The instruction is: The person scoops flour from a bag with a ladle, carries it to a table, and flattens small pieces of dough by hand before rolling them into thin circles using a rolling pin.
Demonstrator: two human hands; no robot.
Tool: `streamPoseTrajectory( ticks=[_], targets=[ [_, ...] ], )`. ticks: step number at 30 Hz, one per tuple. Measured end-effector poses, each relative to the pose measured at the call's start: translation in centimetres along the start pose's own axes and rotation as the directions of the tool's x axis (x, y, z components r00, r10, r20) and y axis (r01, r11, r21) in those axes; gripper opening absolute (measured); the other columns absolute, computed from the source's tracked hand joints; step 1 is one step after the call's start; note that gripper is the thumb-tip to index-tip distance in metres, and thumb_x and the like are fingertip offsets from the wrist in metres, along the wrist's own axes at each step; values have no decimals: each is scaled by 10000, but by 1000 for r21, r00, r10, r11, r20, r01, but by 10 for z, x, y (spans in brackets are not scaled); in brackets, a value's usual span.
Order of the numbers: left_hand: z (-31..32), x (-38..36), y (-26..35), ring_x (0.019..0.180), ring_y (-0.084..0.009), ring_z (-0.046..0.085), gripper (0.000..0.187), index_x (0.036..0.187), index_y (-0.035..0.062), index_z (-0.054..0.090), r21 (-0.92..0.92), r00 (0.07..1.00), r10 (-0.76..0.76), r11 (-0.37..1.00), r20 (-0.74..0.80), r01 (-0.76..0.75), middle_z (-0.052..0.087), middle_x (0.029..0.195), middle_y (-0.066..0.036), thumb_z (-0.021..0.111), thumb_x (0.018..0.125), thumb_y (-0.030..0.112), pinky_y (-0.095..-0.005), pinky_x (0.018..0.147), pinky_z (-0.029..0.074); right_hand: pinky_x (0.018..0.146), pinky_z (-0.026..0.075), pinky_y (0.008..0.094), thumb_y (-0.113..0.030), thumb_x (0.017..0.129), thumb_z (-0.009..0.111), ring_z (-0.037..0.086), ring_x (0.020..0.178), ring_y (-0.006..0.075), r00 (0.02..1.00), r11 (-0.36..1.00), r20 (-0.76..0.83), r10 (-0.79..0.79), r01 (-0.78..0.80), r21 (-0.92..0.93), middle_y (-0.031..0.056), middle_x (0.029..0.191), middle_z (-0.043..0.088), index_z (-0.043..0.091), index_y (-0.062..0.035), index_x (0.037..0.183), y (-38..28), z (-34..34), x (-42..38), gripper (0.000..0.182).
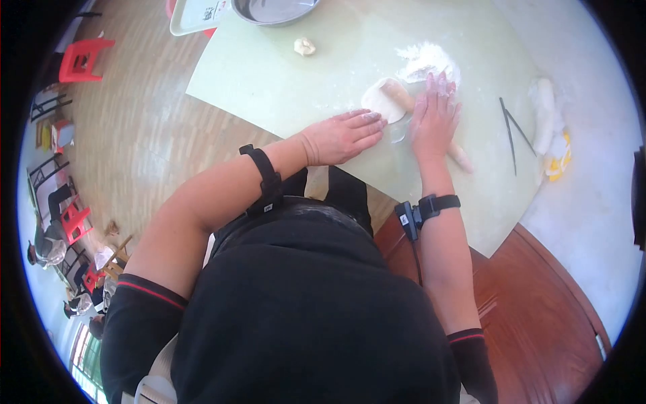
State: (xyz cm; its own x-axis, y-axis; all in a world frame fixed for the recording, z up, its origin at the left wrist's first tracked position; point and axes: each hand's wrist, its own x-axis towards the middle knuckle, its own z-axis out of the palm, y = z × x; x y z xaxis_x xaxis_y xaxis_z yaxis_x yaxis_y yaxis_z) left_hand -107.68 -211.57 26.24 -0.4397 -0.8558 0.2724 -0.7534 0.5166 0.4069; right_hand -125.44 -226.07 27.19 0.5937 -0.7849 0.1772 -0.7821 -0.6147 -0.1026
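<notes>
Both arms reach forward; left hand [343, 137] lies flat, fingers together, right hand [434, 118] just beside, palm down, fingers spread.

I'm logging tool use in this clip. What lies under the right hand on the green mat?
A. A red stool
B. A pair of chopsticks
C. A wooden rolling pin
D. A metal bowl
C: the right hand lies flat on the rolling pin, which crosses the dough disc.
</notes>
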Motion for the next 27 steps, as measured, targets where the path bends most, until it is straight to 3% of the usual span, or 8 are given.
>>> streamPoseTrajectory(
  ticks=[9,11,12,14,15,17,20,27],
  targets=[
    [0,-2,-1,1324,-324,429,428,1245,-20,499,-16,1000,7,1000,6,-7,451,1423,-176,508,842,125,-441,1139,317,1156,177,522,-350,1003,374,233,1441,324,996,996,37,83,-82,-40,129,1557,272,387,-175,1459,15,6,23,489],
    [1,-3,-1,1321,-319,430,425,1253,-18,494,-36,1000,-15,999,7,15,443,1429,-177,499,853,125,-441,1140,313,1144,227,477,-319,994,434,277,1416,338,1000,986,-20,9,-6,164,167,1542,280,400,-142,1442,25,11,23,483],
    [1,-2,-2,1321,-319,430,425,1253,-18,494,-34,1000,-15,999,3,15,443,1429,-177,499,853,125,-441,1140,313,1144,227,477,-319,994,434,277,1416,338,1000,987,-23,6,-2,162,167,1542,280,400,-142,1442,25,4,21,483],
    [0,1,-2,1319,-309,430,438,1271,-12,487,-44,1000,-2,999,-31,1,438,1436,-169,502,857,133,-432,1137,313,1113,288,440,-247,952,536,352,1361,348,998,896,-50,31,-5,443,183,1499,343,423,-101,1412,21,-23,1,496],
    [2,2,-2,1319,-309,430,438,1271,-12,487,-42,999,6,999,-36,-8,438,1436,-169,502,857,133,-432,1137,313,1113,288,440,-247,952,536,352,1361,348,998,899,-58,33,-5,437,183,1499,343,423,-101,1412,22,-27,-9,496],
    [4,3,-1,1320,-300,431,448,1278,-8,489,-47,999,-25,999,-45,23,446,1431,-159,517,853,132,-421,1131,319,1061,349,443,-157,907,587,442,1255,357,994,971,53,-95,81,224,174,1377,466,464,-68,1364,24,-24,-34,482],
    [1,4,1,1315,-298,436,452,1280,-8,494,-15,999,-45,999,-23,45,456,1425,-150,530,849,124,-414,1127,321,1022,380,453,-91,869,602,491,1157,360,991,977,122,-46,19,211,165,1239,541,501,-51,1318,27,-19,-50,462],
    [5,4,-7,1303,-305,444,427,1250,-10,516,-11,999,-17,1000,-35,16,485,1386,-153,538,840,105,-415,1121,332,966,414,435,-33,857,578,517,1091,364,990,972,-67,122,-106,211,175,1149,563,521,-41,1267,37,-49,-93,414]
  ],
)
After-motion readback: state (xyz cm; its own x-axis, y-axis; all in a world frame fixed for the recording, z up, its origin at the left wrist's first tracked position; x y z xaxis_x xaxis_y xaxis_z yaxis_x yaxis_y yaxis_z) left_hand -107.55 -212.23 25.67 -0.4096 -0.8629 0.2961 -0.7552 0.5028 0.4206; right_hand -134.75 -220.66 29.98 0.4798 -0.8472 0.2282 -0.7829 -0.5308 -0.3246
